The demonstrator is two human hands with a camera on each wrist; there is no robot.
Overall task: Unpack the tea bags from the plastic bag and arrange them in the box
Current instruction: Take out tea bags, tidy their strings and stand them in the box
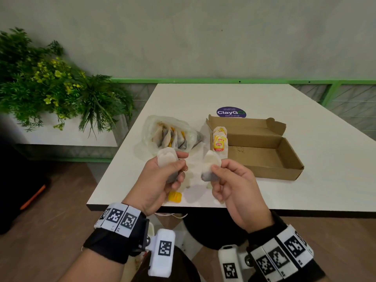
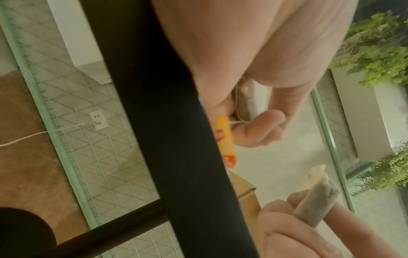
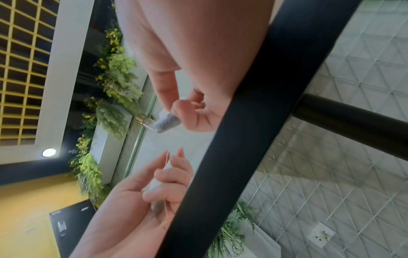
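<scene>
Two tea bags are held above the tabletop (image 1: pixel 264 94) edge: left hand (image 1: pixel 160 180) grips one, right hand (image 1: pixel 234 186) pinches another. Strings may tangle, and the dangling tag (image 1: pixel 175 196) may snag. More remain in the plastic bag (image 1: pixel 150 127); several stand in the box (image 1: pixel 284 151).

wrists: black bands (image 1: pixel 109 247) | white tag blocks, black square codes (image 1: pixel 279 255)

Left hand (image 1: pixel 162 178) and right hand (image 1: pixel 234 184) raised side by side — fingers curled, pinching.
</scene>
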